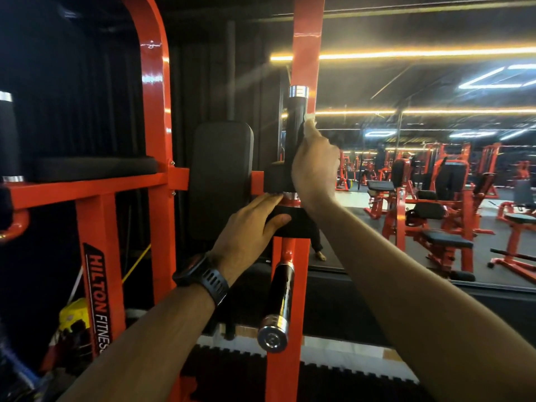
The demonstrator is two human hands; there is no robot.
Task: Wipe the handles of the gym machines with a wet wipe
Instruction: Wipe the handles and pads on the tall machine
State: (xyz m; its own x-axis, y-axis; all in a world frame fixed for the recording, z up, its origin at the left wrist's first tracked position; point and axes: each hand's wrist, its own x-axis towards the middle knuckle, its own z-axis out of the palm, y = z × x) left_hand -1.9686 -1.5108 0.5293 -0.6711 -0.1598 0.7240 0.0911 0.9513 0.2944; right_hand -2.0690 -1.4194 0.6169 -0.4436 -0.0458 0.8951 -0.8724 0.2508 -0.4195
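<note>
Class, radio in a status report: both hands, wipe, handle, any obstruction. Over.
Left hand rests on black padded armrest. Right hand grips white wet wipe against upright black handle. Nothing blocking.

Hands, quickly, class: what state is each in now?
Left hand: open, resting on the arm pad.
Right hand: holding the wet wipe against the upright handle.

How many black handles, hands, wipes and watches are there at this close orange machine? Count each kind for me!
Black handles: 3 (upright one under the wipe, upright one at far left, one pointing forward)
Hands: 2 (left hand, right hand)
Wet wipe: 1
Wristwatch: 1
Total: 7
</note>
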